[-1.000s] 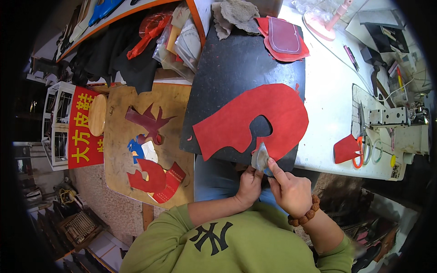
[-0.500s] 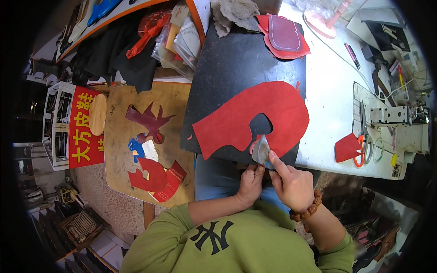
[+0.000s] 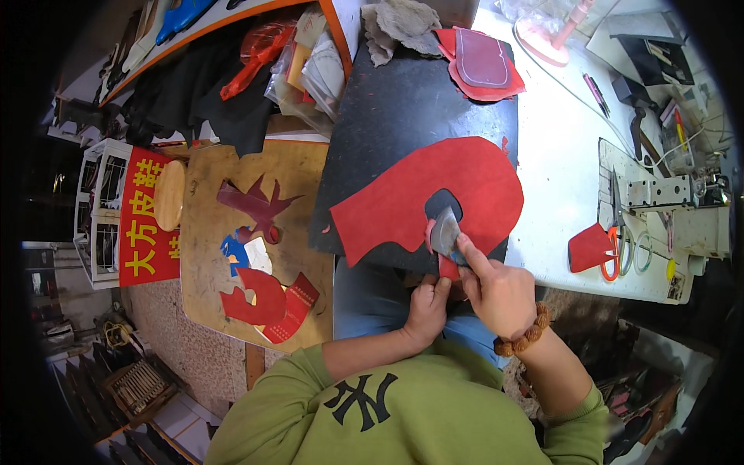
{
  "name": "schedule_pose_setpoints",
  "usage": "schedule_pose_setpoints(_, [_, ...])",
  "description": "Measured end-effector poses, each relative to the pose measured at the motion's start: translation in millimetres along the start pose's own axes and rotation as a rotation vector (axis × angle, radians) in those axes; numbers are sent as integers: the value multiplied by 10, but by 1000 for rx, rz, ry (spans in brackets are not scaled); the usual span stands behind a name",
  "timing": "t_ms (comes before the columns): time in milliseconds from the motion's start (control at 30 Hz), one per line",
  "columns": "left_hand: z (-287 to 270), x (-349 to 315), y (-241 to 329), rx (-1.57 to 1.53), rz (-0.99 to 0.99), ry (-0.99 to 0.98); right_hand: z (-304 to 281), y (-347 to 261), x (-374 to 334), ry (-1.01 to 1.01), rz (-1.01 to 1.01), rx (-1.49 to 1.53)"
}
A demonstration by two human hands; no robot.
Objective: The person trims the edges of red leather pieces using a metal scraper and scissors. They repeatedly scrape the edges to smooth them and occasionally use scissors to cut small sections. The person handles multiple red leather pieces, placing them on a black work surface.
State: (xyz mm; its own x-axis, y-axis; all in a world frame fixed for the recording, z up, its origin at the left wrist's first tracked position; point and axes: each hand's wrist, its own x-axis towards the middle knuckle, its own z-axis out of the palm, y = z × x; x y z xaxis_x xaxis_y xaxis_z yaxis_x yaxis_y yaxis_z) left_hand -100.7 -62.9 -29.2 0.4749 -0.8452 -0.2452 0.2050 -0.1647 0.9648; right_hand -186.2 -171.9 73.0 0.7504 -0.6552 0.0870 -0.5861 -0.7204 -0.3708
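A large curved red leather piece [image 3: 480, 174] lies on a dark board [image 3: 387, 108] in front of me. My right hand [image 3: 504, 301] grips a flat, broad-bladed leather knife [image 3: 445, 235], with the index finger stretched along it. The blade rests on the near end of the leather, beside the piece's inner curve. A thin pinkish shaving [image 3: 429, 235] curls along the blade's left edge. At the board's near edge, my left hand [image 3: 425, 314] is closed, its thumb against the leather's near tip. Its other fingers are partly hidden.
On the wooden board [image 3: 201, 298] at left lie maroon and red leather scraps [image 3: 260, 298]. Cut pieces [image 3: 482, 58] and a grey cloth [image 3: 399, 29] sit at the far edge. Orange-handled scissors [image 3: 612, 252] and a sewing machine [image 3: 663, 192] stand at right.
The knife has moved slightly away from me along the leather's near end. More of the red tip now shows between the blade and my left hand.
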Motion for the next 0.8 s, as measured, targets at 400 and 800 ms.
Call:
schedule_pose_setpoints(400, [-31, -54, 275, -442, -317, -82, -218, 76, -209, 92, 83, 94])
schedule_pose_setpoints(800, [-409, 304, 983, 1109, 720, 19, -241, 790, 603, 268, 403, 328])
